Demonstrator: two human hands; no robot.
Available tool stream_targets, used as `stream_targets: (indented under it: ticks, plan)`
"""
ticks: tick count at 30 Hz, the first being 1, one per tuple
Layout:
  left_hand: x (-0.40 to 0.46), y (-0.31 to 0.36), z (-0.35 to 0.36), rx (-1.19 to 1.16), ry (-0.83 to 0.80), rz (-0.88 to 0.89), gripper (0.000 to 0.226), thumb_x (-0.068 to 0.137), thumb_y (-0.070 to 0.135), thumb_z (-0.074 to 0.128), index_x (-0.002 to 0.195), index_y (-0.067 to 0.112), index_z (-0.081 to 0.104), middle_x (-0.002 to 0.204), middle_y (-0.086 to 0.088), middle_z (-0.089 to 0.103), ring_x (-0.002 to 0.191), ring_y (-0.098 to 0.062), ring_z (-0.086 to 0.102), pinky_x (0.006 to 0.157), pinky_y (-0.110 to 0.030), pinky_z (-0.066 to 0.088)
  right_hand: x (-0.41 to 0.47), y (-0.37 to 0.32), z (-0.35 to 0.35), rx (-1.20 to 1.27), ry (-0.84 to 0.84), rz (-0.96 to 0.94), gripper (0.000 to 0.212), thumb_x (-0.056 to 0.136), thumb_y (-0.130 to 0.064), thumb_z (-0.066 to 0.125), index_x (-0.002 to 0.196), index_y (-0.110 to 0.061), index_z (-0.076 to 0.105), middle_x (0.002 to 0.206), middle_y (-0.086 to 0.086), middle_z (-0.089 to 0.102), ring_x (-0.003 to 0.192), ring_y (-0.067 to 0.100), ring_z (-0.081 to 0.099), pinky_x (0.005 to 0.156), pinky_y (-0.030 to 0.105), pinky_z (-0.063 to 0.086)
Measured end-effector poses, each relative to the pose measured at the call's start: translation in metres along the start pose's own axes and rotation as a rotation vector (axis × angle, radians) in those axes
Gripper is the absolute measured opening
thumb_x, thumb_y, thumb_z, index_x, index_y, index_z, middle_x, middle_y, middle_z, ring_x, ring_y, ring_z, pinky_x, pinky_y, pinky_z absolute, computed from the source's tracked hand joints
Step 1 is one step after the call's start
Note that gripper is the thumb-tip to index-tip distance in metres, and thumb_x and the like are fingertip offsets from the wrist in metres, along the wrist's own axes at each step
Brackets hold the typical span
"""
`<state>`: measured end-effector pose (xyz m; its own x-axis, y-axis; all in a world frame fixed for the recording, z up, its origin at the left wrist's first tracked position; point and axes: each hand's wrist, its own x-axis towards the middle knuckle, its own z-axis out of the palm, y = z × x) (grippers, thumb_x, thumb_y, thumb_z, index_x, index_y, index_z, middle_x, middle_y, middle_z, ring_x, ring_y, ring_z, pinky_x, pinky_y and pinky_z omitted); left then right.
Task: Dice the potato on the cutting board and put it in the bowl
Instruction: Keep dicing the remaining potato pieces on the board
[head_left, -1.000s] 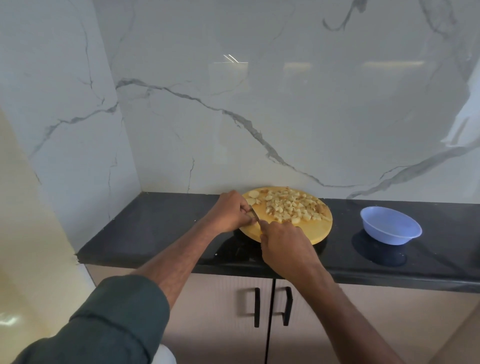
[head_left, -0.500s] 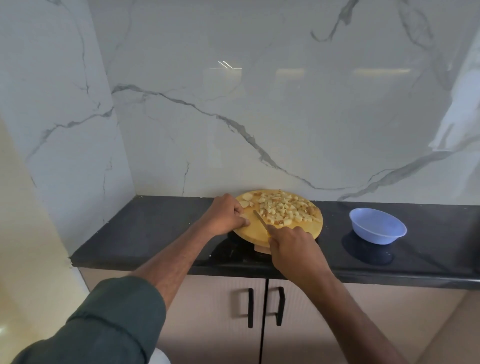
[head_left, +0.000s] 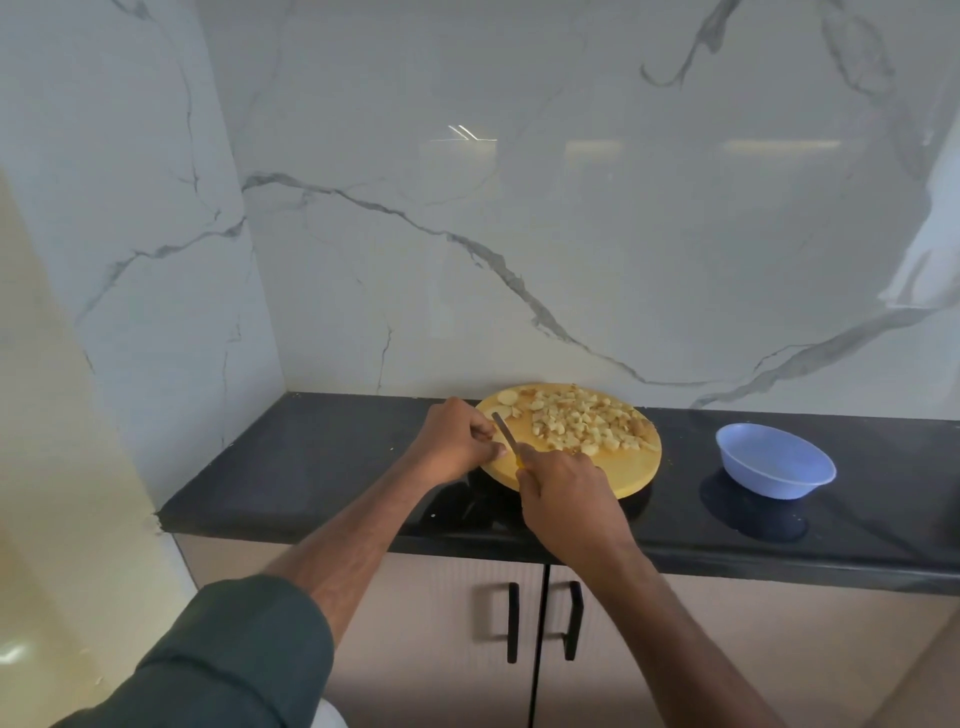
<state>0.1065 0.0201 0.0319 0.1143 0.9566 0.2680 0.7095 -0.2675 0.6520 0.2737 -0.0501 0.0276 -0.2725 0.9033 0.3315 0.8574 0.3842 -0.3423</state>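
Note:
A round wooden cutting board (head_left: 631, 470) lies on the black counter, with several diced potato pieces (head_left: 582, 423) spread over its far half. My right hand (head_left: 563, 493) grips a knife (head_left: 505, 428) with a yellow handle; the blade points away over the board's left part. My left hand (head_left: 457, 439) has its fingers curled at the board's left edge, holding a pale potato piece (head_left: 500, 450) against the blade. A larger slice (head_left: 508, 398) lies at the board's far left. The empty light-blue bowl (head_left: 774, 460) stands to the right of the board.
The black counter (head_left: 311, 467) runs along a white marble wall and meets a side wall at the left. Below the counter's front edge are two cabinet doors with black handles (head_left: 543, 629).
The knife blade has shifted left toward my left hand, which still holds the piece at the board's left edge. The camera view has moved slightly.

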Motion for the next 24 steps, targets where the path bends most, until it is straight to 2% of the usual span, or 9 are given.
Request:
stream_targets:
  ticks: [4,8,11,13,15,17,19,22,24]
  plan:
    - [0.000,-0.002,-0.003,-0.014,-0.012,-0.012,0.012,0.080,0.016,0.084,0.071,0.014,0.076,0.065,-0.002,0.070,0.064,-0.010,0.062,0.070,-0.031,0.055,0.002,0.000,0.002,-0.013,-0.008,0.001,0.038,0.107,-0.030,0.039,0.143,-0.024,0.053,0.103,0.000,0.068,0.089,0.021,0.063,0.083,0.041,0.057]
    - [0.002,-0.003,-0.002,-0.011,-0.013,-0.025,0.046,0.081,0.010,0.081,0.046,0.021,0.055,0.046,0.010,0.048,0.049,-0.005,0.042,0.057,-0.026,0.042,0.002,-0.002,0.005,-0.009,-0.020,0.022,0.038,0.107,-0.030,0.038,0.142,-0.026,0.053,0.100,0.001,0.067,0.088,0.021,0.061,0.081,0.041,0.057]
    - [0.004,-0.005,0.003,-0.012,0.020,-0.033,0.027,0.080,0.011,0.082,0.060,0.002,0.067,0.052,-0.003,0.056,0.053,-0.008,0.047,0.062,-0.036,0.053,0.001,-0.002,0.005,-0.017,-0.030,0.025,0.038,0.108,-0.029,0.037,0.142,-0.024,0.052,0.102,0.003,0.066,0.091,0.022,0.060,0.083,0.042,0.056]
    - [0.006,-0.007,0.006,-0.016,0.040,-0.030,0.022,0.079,0.010,0.083,0.070,-0.005,0.070,0.061,-0.017,0.064,0.056,-0.010,0.050,0.068,-0.036,0.057,0.003,-0.001,0.004,-0.021,-0.035,0.028,0.038,0.108,-0.029,0.037,0.142,-0.024,0.053,0.103,0.003,0.066,0.092,0.021,0.060,0.084,0.041,0.056]
    - [0.006,-0.007,0.007,-0.020,0.046,-0.033,0.020,0.079,0.009,0.083,0.075,-0.007,0.071,0.066,-0.020,0.066,0.057,-0.010,0.051,0.064,-0.026,0.054,0.004,-0.001,0.003,-0.010,-0.037,0.027,0.037,0.107,-0.028,0.039,0.140,-0.022,0.056,0.101,0.002,0.066,0.090,0.020,0.061,0.084,0.040,0.056]
    - [0.006,-0.006,0.007,-0.016,0.051,-0.037,0.019,0.079,0.005,0.081,0.077,-0.010,0.071,0.071,-0.023,0.068,0.061,-0.011,0.054,0.061,-0.008,0.046,0.004,-0.001,0.002,0.022,-0.048,0.023,0.037,0.107,-0.027,0.040,0.140,-0.021,0.056,0.101,0.001,0.064,0.090,0.019,0.061,0.085,0.040,0.056]
    - [0.006,-0.007,0.007,-0.018,0.063,-0.048,0.018,0.080,0.002,0.079,0.079,-0.013,0.070,0.079,-0.026,0.070,0.064,-0.010,0.060,0.062,0.000,0.043,0.004,-0.001,0.001,0.043,-0.062,0.024,0.038,0.107,-0.026,0.041,0.142,-0.021,0.055,0.102,0.000,0.062,0.093,0.020,0.060,0.087,0.041,0.055]
    - [0.005,-0.006,0.009,-0.013,0.095,-0.036,0.014,0.080,0.003,0.078,0.080,-0.010,0.073,0.082,-0.022,0.073,0.068,0.005,0.067,0.065,-0.005,0.050,0.000,-0.001,0.001,0.081,-0.067,0.034,0.039,0.106,-0.023,0.041,0.143,-0.020,0.056,0.102,0.003,0.062,0.092,0.021,0.061,0.087,0.042,0.056]
    - [0.006,-0.005,0.011,-0.012,0.119,-0.035,0.012,0.081,0.006,0.078,0.079,-0.006,0.076,0.084,-0.019,0.074,0.075,-0.004,0.071,0.072,-0.020,0.058,-0.004,0.000,0.000,0.105,-0.069,0.037,0.039,0.106,-0.023,0.042,0.142,-0.020,0.056,0.101,0.003,0.062,0.090,0.021,0.061,0.084,0.042,0.057]
